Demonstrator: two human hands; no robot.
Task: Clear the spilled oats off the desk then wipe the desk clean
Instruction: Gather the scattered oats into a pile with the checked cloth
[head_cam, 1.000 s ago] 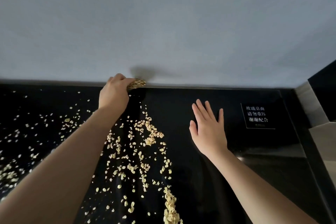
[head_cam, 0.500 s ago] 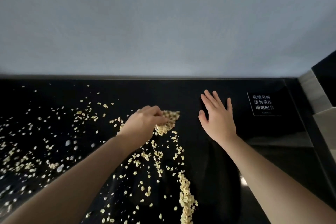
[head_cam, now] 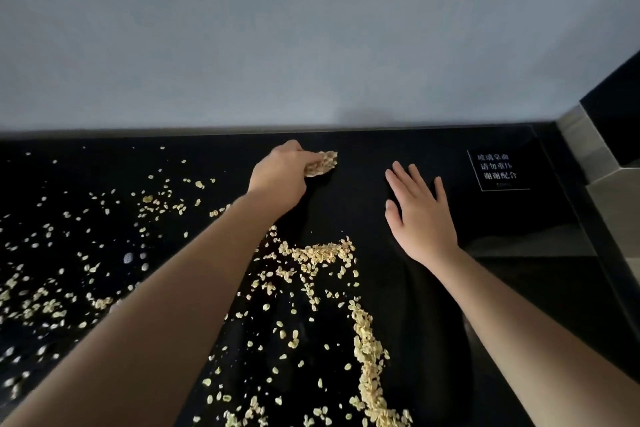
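Observation:
Pale oats (head_cam: 322, 253) lie scattered over the black glass desk (head_cam: 363, 191), thin on the left, with a small heap in the middle and a dense line (head_cam: 369, 350) running toward the front. My left hand (head_cam: 280, 173) reaches to the back of the desk near the wall. Its fingers are curled on a small tan, woven-looking pad (head_cam: 322, 163) that rests on the glass. My right hand (head_cam: 420, 215) lies flat on bare glass to the right of the oats, fingers apart, holding nothing.
A grey wall (head_cam: 311, 45) runs along the desk's back edge. A small black sign with white characters (head_cam: 497, 168) lies at the back right. A raised grey and black ledge (head_cam: 595, 149) borders the desk's right side.
My left hand swept forward from the wall into the oats, then moved back to the rear of the desk with the pad. A small heap of oats now lies mid-desk. My right hand stayed flat.

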